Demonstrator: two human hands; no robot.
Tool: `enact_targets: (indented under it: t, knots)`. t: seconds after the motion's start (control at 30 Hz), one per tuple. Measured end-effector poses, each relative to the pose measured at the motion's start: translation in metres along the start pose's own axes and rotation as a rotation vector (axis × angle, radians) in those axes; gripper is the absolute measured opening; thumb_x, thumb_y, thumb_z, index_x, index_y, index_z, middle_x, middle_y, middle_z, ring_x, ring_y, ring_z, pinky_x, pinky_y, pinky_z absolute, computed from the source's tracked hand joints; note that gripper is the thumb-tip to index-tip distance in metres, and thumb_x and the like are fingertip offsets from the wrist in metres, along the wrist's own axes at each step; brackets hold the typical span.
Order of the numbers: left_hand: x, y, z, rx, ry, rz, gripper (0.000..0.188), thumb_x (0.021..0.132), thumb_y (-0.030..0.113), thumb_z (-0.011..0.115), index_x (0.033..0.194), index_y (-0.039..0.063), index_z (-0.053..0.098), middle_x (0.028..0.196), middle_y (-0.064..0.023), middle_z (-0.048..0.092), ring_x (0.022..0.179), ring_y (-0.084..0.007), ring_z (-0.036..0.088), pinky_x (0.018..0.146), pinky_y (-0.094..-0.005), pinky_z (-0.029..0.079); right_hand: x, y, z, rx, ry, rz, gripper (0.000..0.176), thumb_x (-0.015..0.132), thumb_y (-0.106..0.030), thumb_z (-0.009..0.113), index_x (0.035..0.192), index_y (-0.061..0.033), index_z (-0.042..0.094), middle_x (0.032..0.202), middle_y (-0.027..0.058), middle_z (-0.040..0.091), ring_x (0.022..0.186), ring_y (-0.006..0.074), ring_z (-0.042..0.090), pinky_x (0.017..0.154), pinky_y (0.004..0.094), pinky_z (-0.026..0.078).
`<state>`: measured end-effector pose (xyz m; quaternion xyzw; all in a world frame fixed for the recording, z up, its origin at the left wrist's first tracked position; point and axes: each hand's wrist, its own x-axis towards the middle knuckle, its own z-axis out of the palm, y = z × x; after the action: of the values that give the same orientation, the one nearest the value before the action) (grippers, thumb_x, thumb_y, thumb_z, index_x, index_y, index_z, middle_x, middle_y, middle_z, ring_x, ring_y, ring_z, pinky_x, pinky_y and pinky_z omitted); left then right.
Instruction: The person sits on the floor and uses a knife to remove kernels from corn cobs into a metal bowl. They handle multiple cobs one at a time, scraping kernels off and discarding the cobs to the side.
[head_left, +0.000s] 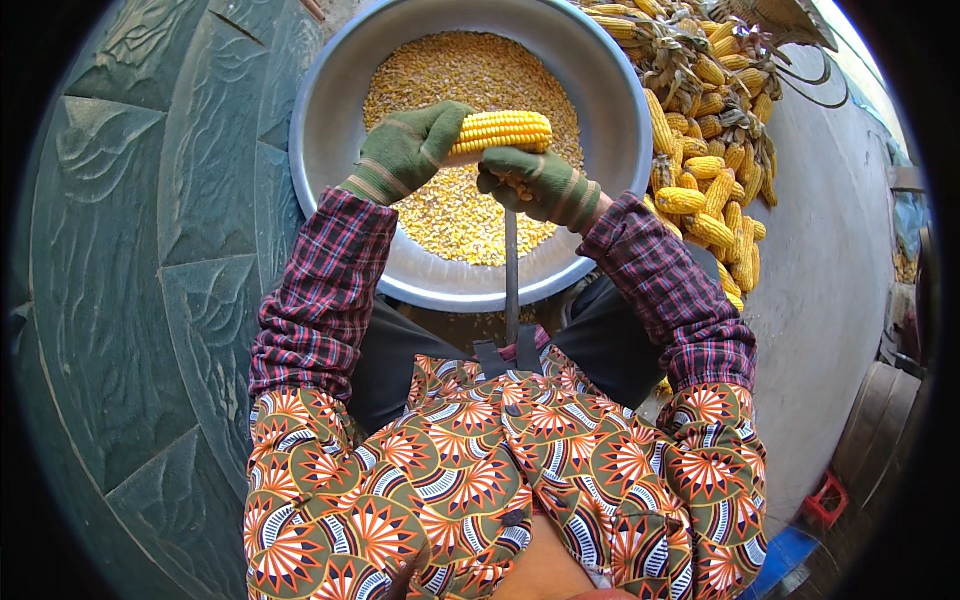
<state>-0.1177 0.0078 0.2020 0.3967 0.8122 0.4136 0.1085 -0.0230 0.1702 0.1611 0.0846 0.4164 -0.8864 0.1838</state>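
My left hand (411, 152), in a green knit glove with pale stripes, is closed round the left end of a yellow ear of corn (504, 130). The ear lies roughly level above a wide metal basin (334, 142). My right hand (546, 182), gloved alike, curls against the ear's underside near its right end. Small orange-yellow bits, apparently loose kernels, show at its fingers. A narrow metal bar (512, 270) runs from beneath this hand over the basin's near rim towards my lap; its far end is hidden. Loose corn kernels (457, 75) cover the basin's floor.
To the basin's right lies a heap of corn ears (712, 172), some with dry husks. Dark green relief-patterned panels (112, 247) fill the left side. Grey floor (810, 277) stretches out at right, with a red plastic object (826, 500) and a blue item (784, 559) at lower right.
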Motion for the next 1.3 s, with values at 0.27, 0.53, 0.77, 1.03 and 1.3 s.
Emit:
enact_targets:
  t: [0.27,0.53,0.77,1.03,1.3]
  knots:
    - [0.005,-0.011,-0.006,-0.001,0.042,-0.106,0.042,0.087,0.041,0.038,0.101,0.008,0.059,0.088,-0.0133,0.061,0.083,-0.0238,0.059,0.075,-0.0318,0.044,0.0,-0.017,-0.001,-0.164,0.1,-0.005,0.012,0.078,-0.014,0.053,0.084,-0.0039,0.054,0.065,0.0052,0.057,0.047,0.0067,0.05,0.039,0.0155,0.04]
    - [0.004,-0.011,-0.012,0.094,0.08,-0.095,0.042,0.087,0.043,0.037,0.102,0.011,0.058,0.084,-0.0145,0.061,0.081,-0.026,0.059,0.074,-0.0339,0.044,-0.002,-0.031,-0.001,0.029,0.227,0.004,0.026,0.084,-0.027,0.046,0.086,-0.0017,0.052,0.067,0.0076,0.056,0.043,0.008,0.046,0.037,0.0164,0.04]
    - [0.004,0.002,-0.002,0.215,0.053,-0.104,0.041,0.086,0.044,0.037,0.101,0.012,0.058,0.083,-0.0155,0.06,0.08,-0.0293,0.058,0.071,-0.0352,0.044,0.001,-0.022,-0.007,-0.095,0.33,-0.025,0.022,0.083,-0.023,0.043,0.08,-0.0034,0.05,0.06,0.0032,0.05,0.042,0.0072,0.045,0.036,0.0162,0.038]
    - [0.004,-0.01,-0.004,0.174,0.11,-0.105,0.041,0.087,0.045,0.035,0.101,0.014,0.058,0.081,-0.0154,0.06,0.079,-0.0294,0.059,0.071,-0.0371,0.044,-0.001,-0.03,-0.001,0.095,0.236,0.011,0.015,0.08,-0.019,0.046,0.08,-0.0044,0.049,0.059,0.0025,0.047,0.04,0.0071,0.041,0.036,0.0148,0.036]
    - [0.006,-0.006,0.003,0.191,0.095,-0.104,0.041,0.088,0.043,0.033,0.1,0.011,0.057,0.084,-0.0171,0.06,0.082,-0.0312,0.058,0.073,-0.0381,0.043,0.004,-0.024,-0.005,-0.21,0.405,-0.118,0.011,0.08,-0.009,0.041,0.079,-0.0035,0.05,0.061,0.0034,0.049,0.042,0.0075,0.044,0.036,0.0167,0.038]
